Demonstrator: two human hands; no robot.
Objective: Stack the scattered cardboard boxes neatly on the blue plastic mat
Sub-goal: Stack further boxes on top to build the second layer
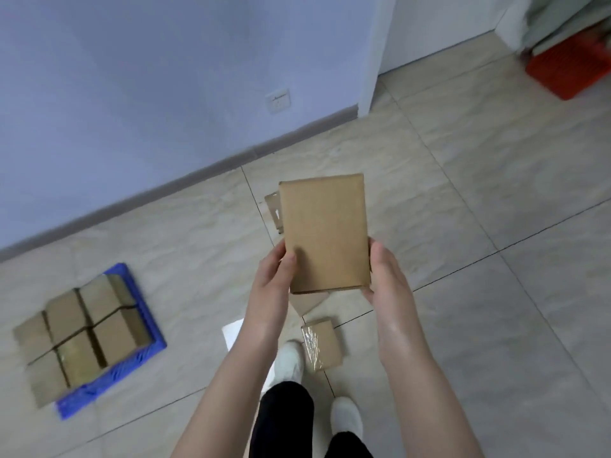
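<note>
- Tiled floor (496, 292): the blue plastic mat (99, 393) lies on it at far left.
- Stacked cardboard boxes (79, 328): packed edge to edge on the mat.
- Flat cardboard box (325, 233): held in mid-air at centre, well apart from the mat.
- Left hand (271, 285) and right hand (388, 282): each grips a lower side edge of the flat box.
- Small taped box (325, 345): on the floor below the hands.

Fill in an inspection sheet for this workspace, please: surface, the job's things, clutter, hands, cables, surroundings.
Surface: beige tiled floor.
Job's things: blue mat at left, carrying packed boxes side by side; held box in front of the person; small taped box lying on the floor; flat cardboard partly hidden behind the held box.
Clutter: white sheet on the floor.
Hands: left hand and right hand grip the held box at its lower sides.
Cables: nothing seen.
Surroundings: wall with a socket; red crate far right.
</note>
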